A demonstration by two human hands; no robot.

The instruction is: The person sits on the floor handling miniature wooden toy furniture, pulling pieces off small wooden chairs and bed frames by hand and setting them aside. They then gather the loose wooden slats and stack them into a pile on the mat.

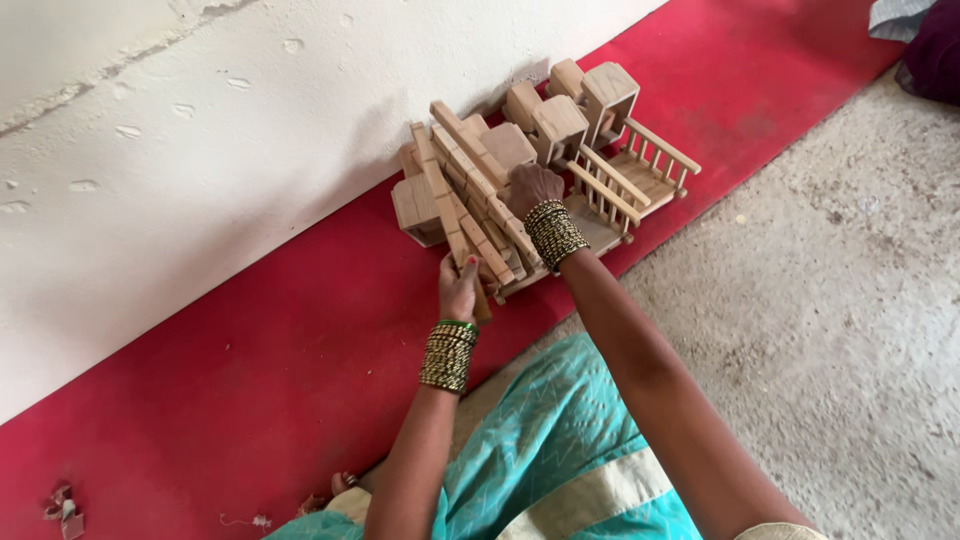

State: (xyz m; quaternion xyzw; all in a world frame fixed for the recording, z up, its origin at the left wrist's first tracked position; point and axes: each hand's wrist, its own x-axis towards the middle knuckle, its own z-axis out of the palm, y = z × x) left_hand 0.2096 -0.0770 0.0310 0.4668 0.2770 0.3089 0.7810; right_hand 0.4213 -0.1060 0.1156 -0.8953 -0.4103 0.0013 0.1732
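Observation:
A pile of pale wooden toy pieces (540, 140) leans against a white wall, on a red painted strip of floor. It includes railed frames (630, 175), boxy hollow blocks (610, 90) and long notched slats (470, 190). My left hand (458, 290) grips the lower end of the slats at the pile's near edge. My right hand (530, 188) rests on top of the slats in the middle of the pile, fingers curled over them. Both wrists carry stacks of dark and gold bangles.
The white wall (200, 150) fills the upper left. Rough grey concrete floor (830, 330) lies to the right. My turquoise garment (540, 450) covers my lap below. Dark cloth (930, 50) sits in the top right corner. Small scraps (60, 505) lie at bottom left.

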